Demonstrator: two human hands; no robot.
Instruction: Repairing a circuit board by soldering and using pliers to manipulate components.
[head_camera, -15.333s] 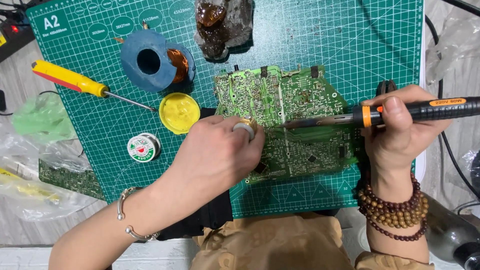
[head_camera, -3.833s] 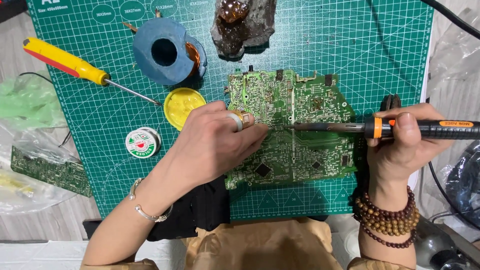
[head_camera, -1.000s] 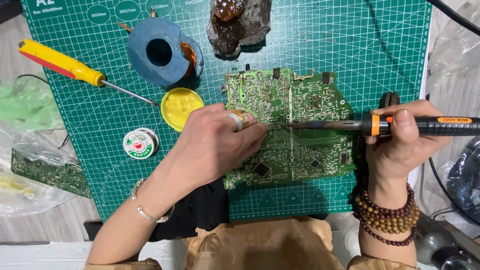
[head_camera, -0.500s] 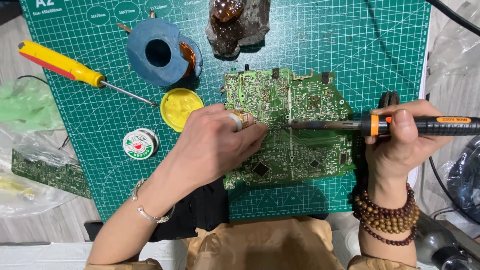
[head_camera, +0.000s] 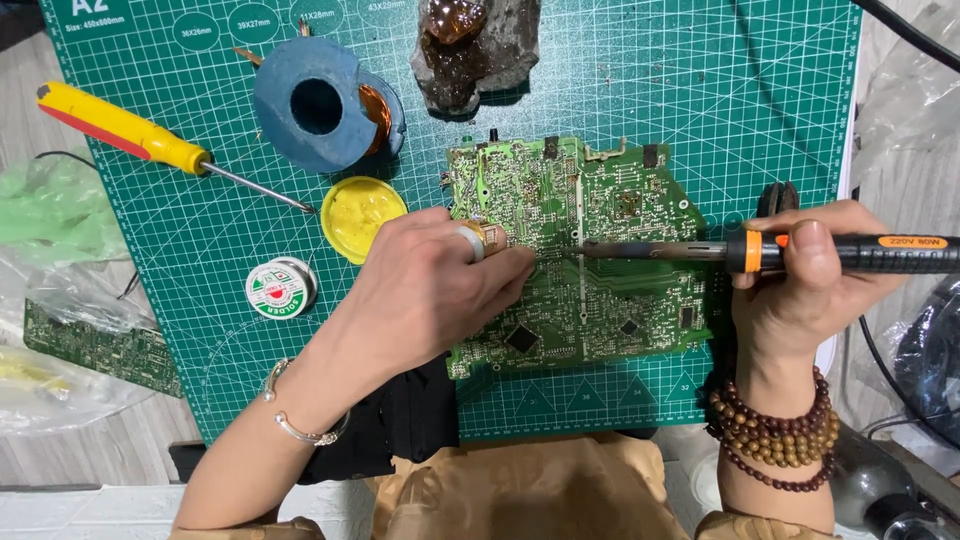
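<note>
Board: the green circuit board (head_camera: 600, 270) lies flat on your green cutting mat (head_camera: 700, 90), right of centre.
Right hand: your right hand (head_camera: 800, 290) is clenched around the soldering iron (head_camera: 760, 252), its tip resting on the board's middle.
Left hand: your left hand (head_camera: 430, 290) presses on the board's left edge, fingertips pinched together near the tip; what they pinch, you cannot tell.
Around: yellow tin (head_camera: 362, 215), solder reel (head_camera: 280, 288), blue spool (head_camera: 318, 115), yellow screwdriver (head_camera: 150, 140) to the left.

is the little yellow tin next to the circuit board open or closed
Open. The yellow tin on the green mat has no lid, and its yellowish contents show.
</note>
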